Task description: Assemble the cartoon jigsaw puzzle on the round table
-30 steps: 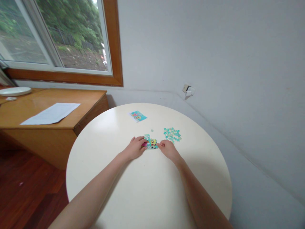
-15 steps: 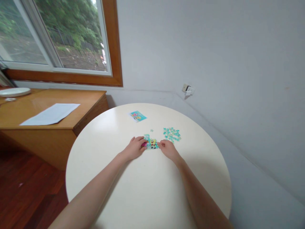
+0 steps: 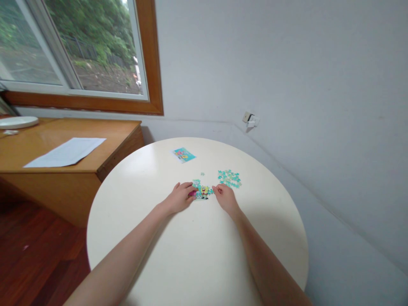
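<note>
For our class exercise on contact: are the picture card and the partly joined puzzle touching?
Apart. The head view shows bare white table between the picture card and the partly joined puzzle, which lies nearer the person.

Loose pieces (image 3: 230, 179) right of puzzle (image 3: 204, 192); card (image 3: 184, 155) behind.

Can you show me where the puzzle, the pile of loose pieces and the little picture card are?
Puzzle (image 3: 204, 191): head view, on the yellow figure.
Pile of loose pieces (image 3: 229, 179): head view, on pieces near its middle.
Picture card (image 3: 184, 155): head view, middle of its printed side.
</note>
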`<action>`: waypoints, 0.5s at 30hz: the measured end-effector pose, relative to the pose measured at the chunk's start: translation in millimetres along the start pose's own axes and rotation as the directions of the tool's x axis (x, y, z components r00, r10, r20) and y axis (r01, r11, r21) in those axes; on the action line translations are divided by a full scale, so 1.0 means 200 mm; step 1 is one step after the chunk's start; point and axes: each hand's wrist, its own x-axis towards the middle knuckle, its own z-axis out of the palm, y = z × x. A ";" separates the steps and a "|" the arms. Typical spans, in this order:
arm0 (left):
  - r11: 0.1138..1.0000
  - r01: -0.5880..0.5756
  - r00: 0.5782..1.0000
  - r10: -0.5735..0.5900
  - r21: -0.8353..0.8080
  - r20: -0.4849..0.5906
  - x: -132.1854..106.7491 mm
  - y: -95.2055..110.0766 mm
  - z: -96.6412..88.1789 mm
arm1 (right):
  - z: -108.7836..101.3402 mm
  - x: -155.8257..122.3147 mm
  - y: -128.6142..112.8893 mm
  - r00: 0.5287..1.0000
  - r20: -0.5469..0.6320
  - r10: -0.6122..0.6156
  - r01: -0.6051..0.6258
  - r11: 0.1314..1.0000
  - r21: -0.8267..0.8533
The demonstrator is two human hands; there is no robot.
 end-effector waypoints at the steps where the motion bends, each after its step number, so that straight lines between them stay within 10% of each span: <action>1: 1.000 -0.002 1.000 0.002 0.000 0.000 0.00 0.00 0.00 | 0.00 0.00 0.00 1.000 0.008 -0.003 0.003 1.000 -0.008; 15: 1.000 0.004 1.000 -0.004 0.004 0.006 0.00 0.01 0.00 | 0.00 0.02 -0.02 0.998 0.053 0.035 -0.026 0.984 -0.175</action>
